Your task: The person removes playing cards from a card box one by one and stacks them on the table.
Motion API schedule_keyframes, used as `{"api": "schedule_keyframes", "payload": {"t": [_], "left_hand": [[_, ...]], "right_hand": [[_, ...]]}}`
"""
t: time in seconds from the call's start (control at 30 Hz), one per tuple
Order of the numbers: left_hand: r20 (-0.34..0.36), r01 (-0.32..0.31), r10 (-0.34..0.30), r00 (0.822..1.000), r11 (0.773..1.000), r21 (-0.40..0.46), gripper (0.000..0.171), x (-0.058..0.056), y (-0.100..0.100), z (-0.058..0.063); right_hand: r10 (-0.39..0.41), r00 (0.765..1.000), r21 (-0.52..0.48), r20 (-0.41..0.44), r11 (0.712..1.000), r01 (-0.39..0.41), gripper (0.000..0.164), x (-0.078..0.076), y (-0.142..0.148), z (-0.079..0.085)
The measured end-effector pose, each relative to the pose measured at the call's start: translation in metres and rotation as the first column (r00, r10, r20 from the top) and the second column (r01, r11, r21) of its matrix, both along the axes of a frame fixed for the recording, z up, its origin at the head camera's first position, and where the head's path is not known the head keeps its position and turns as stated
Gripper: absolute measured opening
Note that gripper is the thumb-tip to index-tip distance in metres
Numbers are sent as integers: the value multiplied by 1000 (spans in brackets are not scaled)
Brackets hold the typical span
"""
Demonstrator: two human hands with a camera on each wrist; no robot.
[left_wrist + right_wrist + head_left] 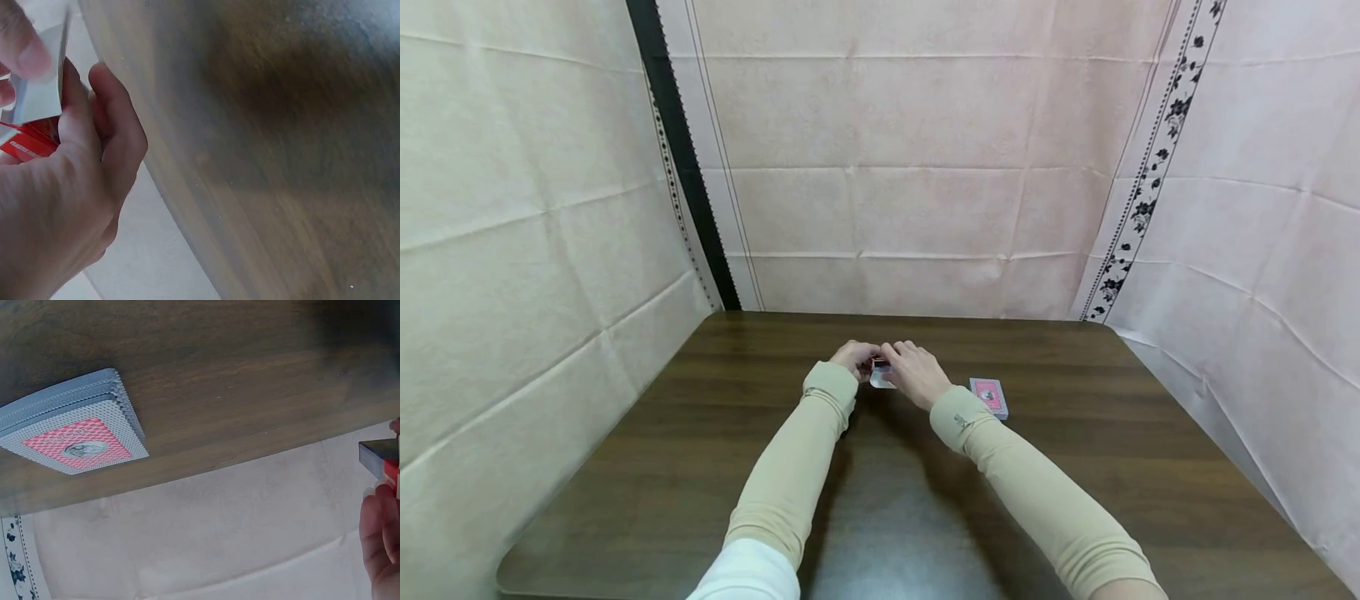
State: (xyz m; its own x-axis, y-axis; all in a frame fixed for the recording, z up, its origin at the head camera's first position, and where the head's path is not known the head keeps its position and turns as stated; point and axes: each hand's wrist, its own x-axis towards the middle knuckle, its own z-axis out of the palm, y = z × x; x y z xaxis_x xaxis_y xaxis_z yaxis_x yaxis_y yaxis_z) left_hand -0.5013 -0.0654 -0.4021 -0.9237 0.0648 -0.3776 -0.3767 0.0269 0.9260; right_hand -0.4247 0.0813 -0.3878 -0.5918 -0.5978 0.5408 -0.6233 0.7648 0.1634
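Observation:
A small red card box (pixel 28 147) is gripped by my left hand (pixel 855 360), whose fingers curl around its side in the left wrist view. Its pale flap (pixel 44 97) stands up, folded open. My right hand (pixel 916 373) is at the same box from the other side, its thumb (pixel 25 53) laid against the flap and a fingertip near the flap's edge. The right wrist view catches a dark end of the box above the right fingers (pixel 380 528). To the right of my right wrist lies a deck of playing cards (pixel 988 397), pink and white back up.
The brown wooden table (pixel 715 475) spreads around my forearms. A pale cloth with fold creases (pixel 925 208) hangs behind its far edge, and more cloth hangs on both sides. A floral border (pixel 1142 208) runs down the right corner.

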Motion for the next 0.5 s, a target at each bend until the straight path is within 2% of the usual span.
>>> {"api": "schedule_keyframes", "payload": {"t": [0.07,0.1,0.13,0.2,0.27,0.33,0.4,0.5], "left_hand": [[-3,11,-11,1000,1000,-18,15,7,1,7],[13,-8,8,1000,999,-52,15,23,4,21],[17,0,1,1000,999,-49,15,31,4,28],[23,-17,17,1000,1000,-26,16,45,4,39],[39,-50,49,998,998,30,15,50,1,42],[54,-101,97,994,991,88,15,45,-1,36],[43,-103,98,994,982,158,13,33,-6,23],[45,-88,80,996,971,224,14,-17,-13,-18]], "right_hand": [[10,1000,0,-9,1000,-10,33,1,2,0],[13,1000,-1,-12,1000,-13,32,1,3,-1],[15,1000,-8,-16,1000,-15,31,2,4,-1],[24,1000,-34,-18,999,-25,30,2,5,-1],[39,999,-62,-19,997,-40,29,2,5,-1],[58,998,-88,-15,994,-59,30,2,5,-1],[65,998,-100,-5,993,-65,32,3,4,0],[56,998,-107,24,993,-53,36,4,3,1]]}}
